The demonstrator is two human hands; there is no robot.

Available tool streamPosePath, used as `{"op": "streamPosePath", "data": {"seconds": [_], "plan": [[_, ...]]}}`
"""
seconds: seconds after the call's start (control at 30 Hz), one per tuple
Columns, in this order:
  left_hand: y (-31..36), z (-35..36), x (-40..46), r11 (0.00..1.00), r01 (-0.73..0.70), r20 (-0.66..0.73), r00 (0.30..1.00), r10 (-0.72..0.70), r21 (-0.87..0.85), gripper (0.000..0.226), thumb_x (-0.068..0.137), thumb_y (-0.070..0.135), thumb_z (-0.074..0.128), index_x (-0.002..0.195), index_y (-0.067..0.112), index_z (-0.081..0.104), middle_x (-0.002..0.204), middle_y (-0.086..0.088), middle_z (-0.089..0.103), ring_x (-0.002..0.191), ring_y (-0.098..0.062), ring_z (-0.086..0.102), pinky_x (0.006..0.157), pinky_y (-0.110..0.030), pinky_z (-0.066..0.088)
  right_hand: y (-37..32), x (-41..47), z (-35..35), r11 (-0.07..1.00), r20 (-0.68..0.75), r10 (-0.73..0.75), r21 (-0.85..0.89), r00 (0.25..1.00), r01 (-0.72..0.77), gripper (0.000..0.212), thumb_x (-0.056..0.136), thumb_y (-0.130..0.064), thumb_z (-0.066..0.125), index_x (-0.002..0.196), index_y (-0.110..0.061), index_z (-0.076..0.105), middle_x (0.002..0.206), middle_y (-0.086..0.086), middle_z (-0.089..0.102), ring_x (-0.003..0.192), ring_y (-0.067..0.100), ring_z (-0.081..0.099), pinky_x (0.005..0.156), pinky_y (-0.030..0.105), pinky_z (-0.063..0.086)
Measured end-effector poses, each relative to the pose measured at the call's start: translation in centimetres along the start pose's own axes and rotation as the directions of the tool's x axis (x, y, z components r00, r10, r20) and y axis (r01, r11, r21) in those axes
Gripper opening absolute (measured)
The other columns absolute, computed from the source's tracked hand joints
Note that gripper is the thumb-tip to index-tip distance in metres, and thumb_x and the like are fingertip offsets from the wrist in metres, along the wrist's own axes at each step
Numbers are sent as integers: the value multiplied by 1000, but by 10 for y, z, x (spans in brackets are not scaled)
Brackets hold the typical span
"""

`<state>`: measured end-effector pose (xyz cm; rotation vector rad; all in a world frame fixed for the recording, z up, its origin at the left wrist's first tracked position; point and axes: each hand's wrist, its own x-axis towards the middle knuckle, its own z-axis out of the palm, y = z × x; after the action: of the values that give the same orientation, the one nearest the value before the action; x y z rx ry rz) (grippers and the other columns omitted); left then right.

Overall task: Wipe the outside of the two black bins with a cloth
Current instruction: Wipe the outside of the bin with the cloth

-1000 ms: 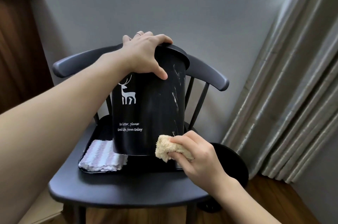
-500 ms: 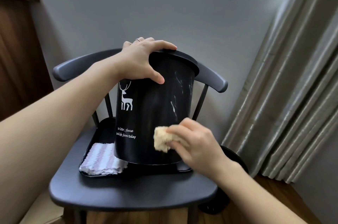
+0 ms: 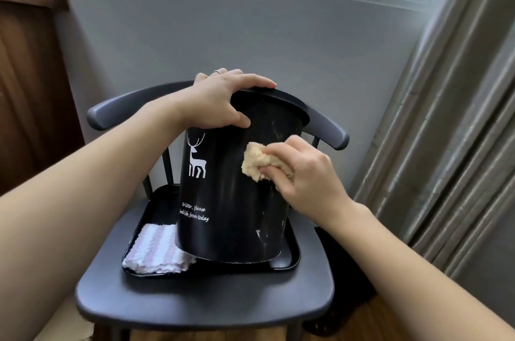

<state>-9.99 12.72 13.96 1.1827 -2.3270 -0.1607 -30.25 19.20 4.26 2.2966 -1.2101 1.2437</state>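
A black bin (image 3: 223,195) with a white deer print stands tilted in a black tray (image 3: 289,260) on a dark chair. My left hand (image 3: 220,101) grips its rim from above, thumb on the side wall. My right hand (image 3: 303,176) holds a bunched beige cloth (image 3: 257,162) pressed against the bin's upper right side. A second black bin (image 3: 342,293) stands on the floor behind the chair's right side, mostly hidden by my right forearm.
A folded pink-and-white striped cloth (image 3: 156,251) lies in the tray's left part, its edge under the bin. The chair (image 3: 195,304) backs onto a grey wall below a window. Grey curtains (image 3: 451,145) hang at the right, a wooden door (image 3: 30,89) at the left.
My right hand has carried the beige cloth up the bin's side, from near the base to the upper part. The left hand keeps its hold on the rim.
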Motion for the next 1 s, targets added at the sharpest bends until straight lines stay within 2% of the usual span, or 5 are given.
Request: {"op": "streamPosePath", "data": {"seconds": [0.57,0.67,0.73,0.87,1.0], "plan": [[4,-1,2,998,46,-13,999,-47,-47,73,81,13,76,137,53,50,131,18,54,124,-6,32,116,-34,16,30,58,-15,985,-68,164,-51,984,-168,24,88,-25,73,110,-17,71,88,-8,51,81,14,53,72,20,30],[7,-2,4,994,97,-47,994,-100,-52,72,80,10,74,136,48,51,108,25,53,109,-3,30,106,-34,23,31,62,-15,987,-45,154,-40,987,-156,25,88,-26,72,112,-17,71,87,-9,50,81,12,50,73,19,30],[12,-3,7,993,119,-44,992,-119,4,72,79,10,71,138,45,49,103,26,49,115,-11,37,107,-35,25,33,65,-14,988,-30,150,-27,988,-151,25,89,-26,72,112,-17,70,88,-5,55,83,17,55,73,20,31],[12,-1,9,985,133,-33,991,-130,106,82,76,28,83,146,44,44,140,13,54,136,-16,37,115,-43,23,33,70,-9,988,-12,155,1,988,-155,24,89,-28,72,111,-19,70,94,2,62,88,23,59,74,22,32],[0,-4,9,991,134,-41,990,-134,-12,83,70,24,88,139,52,50,124,27,55,127,-11,38,107,-33,23,33,74,-6,989,15,147,13,989,-147,24,89,-28,72,111,-19,70,92,-2,60,89,22,59,77,27,37]]}}
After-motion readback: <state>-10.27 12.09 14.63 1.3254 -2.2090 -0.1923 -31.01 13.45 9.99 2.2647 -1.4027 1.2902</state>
